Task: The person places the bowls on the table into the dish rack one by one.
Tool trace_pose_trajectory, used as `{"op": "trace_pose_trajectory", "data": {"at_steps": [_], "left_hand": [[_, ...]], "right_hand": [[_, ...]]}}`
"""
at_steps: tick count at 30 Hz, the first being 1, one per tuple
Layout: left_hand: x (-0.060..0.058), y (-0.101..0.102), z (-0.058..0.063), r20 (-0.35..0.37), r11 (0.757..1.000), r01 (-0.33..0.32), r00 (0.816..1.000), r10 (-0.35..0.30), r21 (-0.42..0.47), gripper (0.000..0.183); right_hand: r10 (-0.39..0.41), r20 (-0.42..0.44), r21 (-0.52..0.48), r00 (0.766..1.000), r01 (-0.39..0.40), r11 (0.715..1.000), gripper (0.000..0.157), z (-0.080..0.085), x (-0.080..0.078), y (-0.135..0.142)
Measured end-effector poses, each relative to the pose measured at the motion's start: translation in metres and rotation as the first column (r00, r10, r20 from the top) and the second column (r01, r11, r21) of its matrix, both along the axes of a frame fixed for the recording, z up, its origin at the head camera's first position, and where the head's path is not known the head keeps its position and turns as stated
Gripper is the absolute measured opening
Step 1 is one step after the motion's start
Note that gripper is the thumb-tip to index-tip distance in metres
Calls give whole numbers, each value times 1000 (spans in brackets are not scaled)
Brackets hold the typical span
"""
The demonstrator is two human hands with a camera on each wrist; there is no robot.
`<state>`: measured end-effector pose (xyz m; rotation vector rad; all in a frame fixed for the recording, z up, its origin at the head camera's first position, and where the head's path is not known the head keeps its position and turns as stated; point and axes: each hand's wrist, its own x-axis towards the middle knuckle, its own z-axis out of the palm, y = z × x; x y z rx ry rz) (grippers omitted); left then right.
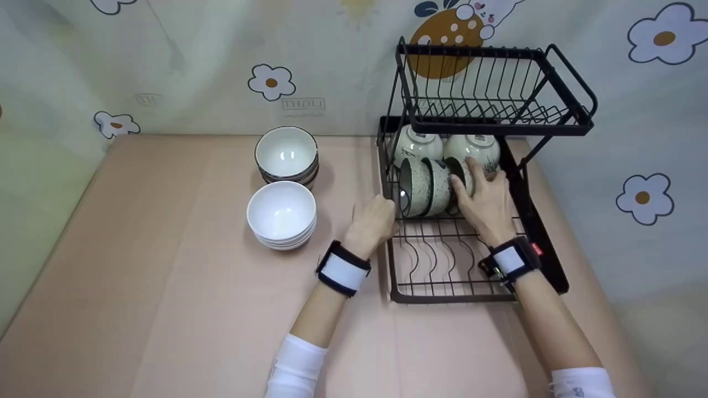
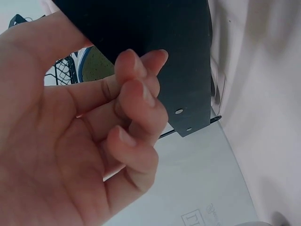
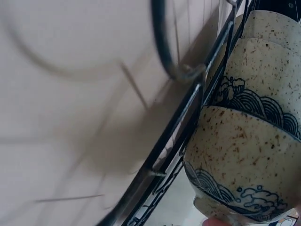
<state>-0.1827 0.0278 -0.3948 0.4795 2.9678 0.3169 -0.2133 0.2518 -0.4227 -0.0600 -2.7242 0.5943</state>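
In the head view, my right hand (image 1: pixel 487 202) holds a speckled bowl (image 1: pixel 463 170) tilted on its side, thumb on its left and fingers on its right. That bowl (image 3: pixel 240 160), with a blue wave pattern, fills the right wrist view's lower right. Two more speckled bowls (image 1: pixel 420 188) stand on edge to its left. All are in the lower tier of a black dish rack (image 1: pixel 453 300). My left hand (image 1: pixel 373 221) is at the rack's left side. The left wrist view shows its curled fingers and thumb around the rack's black side panel (image 2: pixel 178 84).
Two upturned bowls (image 1: pixel 417 145) sit at the back of the lower tier. The rack's upper tier (image 1: pixel 498 130) overhangs them. Left of the rack stand a stack of white bowls (image 1: pixel 282 213) and, behind it, a stack of dark-rimmed bowls (image 1: pixel 286 153). A patterned curtain (image 1: pixel 210 72) hangs behind.
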Motion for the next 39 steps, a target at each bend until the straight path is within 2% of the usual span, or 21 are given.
{"op": "trace_pose_trajectory", "data": {"at_steps": [8,12,20,29,33,36,39], "left_hand": [[0,0,0,3,1000,-1,1000,1,-2,20],[0,0,0,7,1000,-2,1000,2,-4,20],[0,0,0,30,1000,-10,999,10,10,23],[0,0,1,25,999,6,1000,-5,-31,25],[0,0,1,19,999,6,1000,-5,-37,25],[1,0,1,29,1000,-3,1000,4,-18,27],[2,-2,4,44,1000,-9,999,10,-4,31]], "right_hand": [[54,25,-35,998,-53,998,67,-4,-3,2],[61,66,-45,996,-58,997,67,-5,-3,1],[74,89,-54,993,-69,996,63,-4,-1,0],[92,129,-128,987,-76,989,66,-1,0,3],[69,73,-158,995,-56,986,61,3,2,6],[30,-28,-170,999,-35,985,55,7,2,8],[-16,-144,-183,990,-11,983,45,11,3,8]]}}
